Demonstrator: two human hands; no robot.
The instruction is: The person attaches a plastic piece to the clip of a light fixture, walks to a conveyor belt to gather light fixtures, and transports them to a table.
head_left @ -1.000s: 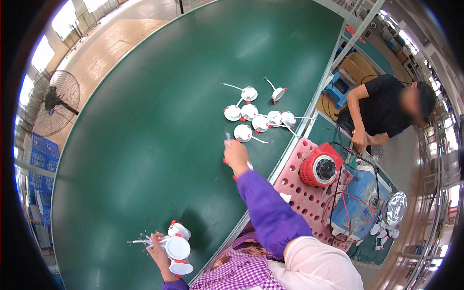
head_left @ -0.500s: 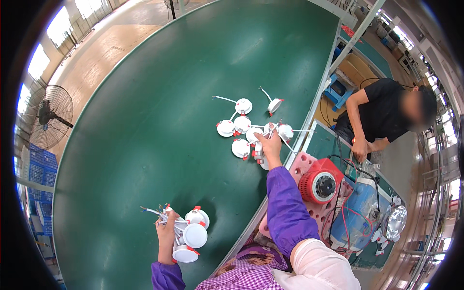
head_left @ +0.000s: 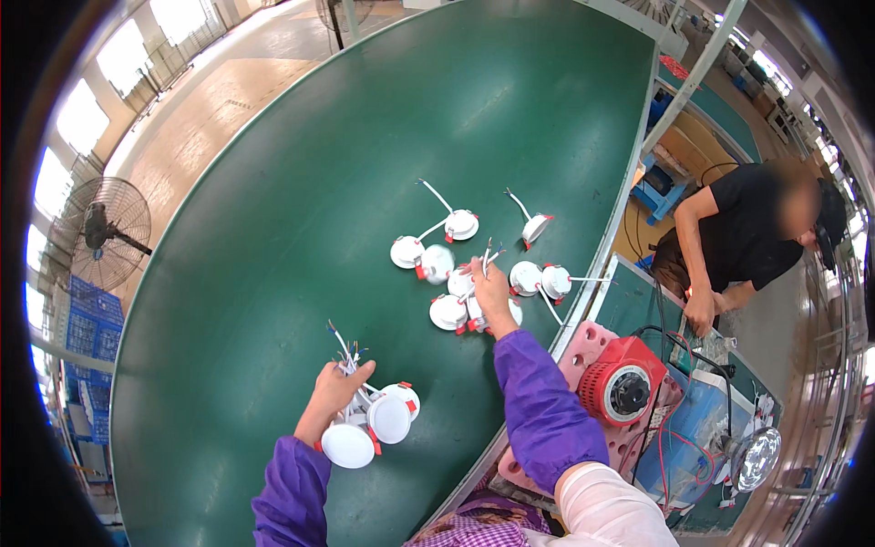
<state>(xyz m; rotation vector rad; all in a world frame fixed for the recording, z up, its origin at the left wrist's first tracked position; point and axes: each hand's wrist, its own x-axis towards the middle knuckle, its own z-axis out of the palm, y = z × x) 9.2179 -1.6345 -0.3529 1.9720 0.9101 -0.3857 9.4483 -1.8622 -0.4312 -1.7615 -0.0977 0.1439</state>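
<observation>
My left hand (head_left: 335, 392) is closed round the wires of a bunch of round white downlights (head_left: 390, 418). Their discs hang beside the fingers, and bare wire ends stick up above the fist. Farther off and to the right, my right hand (head_left: 493, 296) grips the wires of several more downlights (head_left: 448, 313), which have red clips. Two downlights (head_left: 526, 278) lie just right of that hand. Beyond it rest a downlight with its wire stretched out (head_left: 463, 224), another at the left (head_left: 406, 252) and one tipped on its edge (head_left: 536, 231). Fingers hide part of the held wires.
The green table (head_left: 273, 255) has a pale rim. At its right edge stand a pink holed foam block (head_left: 583, 346), a red dial device (head_left: 624, 387), a blue box (head_left: 679, 438) and loose cables. A co-worker (head_left: 743, 228) sits beyond. A fan (head_left: 100, 223) stands at the left.
My left hand has lifted forward and right with its bunch. My right hand has drawn its wires back left, away from the two downlights at the right. A blurred downlight has shifted left. The view has tilted slightly.
</observation>
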